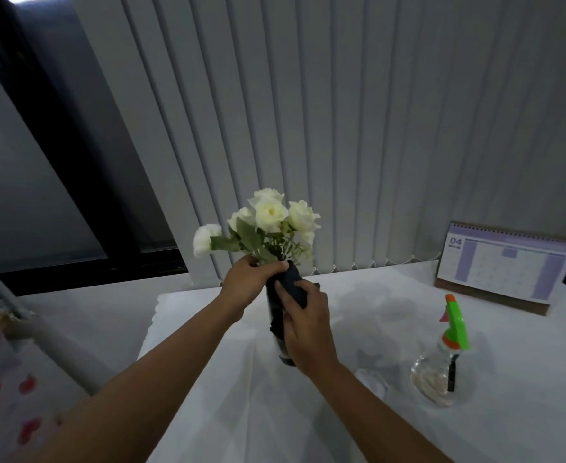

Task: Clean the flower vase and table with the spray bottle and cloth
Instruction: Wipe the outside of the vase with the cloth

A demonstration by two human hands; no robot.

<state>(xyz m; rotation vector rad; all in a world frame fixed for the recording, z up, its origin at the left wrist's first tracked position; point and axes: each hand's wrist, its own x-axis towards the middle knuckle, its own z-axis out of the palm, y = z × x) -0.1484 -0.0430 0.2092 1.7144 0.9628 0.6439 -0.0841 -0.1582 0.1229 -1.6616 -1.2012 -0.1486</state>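
Note:
A dark vase (274,315) with white flowers (269,215) stands on the white-covered table (358,429). My left hand (246,284) grips the vase at its neck, just under the blooms. My right hand (308,329) holds a dark cloth (293,285) pressed against the vase's upper side, covering much of the vase body. A clear spray bottle (441,369) with a green and orange trigger head stands upright on the table to the right, apart from both hands.
A desk calendar (505,265) stands at the table's back right. Vertical blinds (341,128) hang behind the table and a dark window (41,162) lies to the left. A strawberry-patterned fabric (1,396) and a pale bar sit at the left edge.

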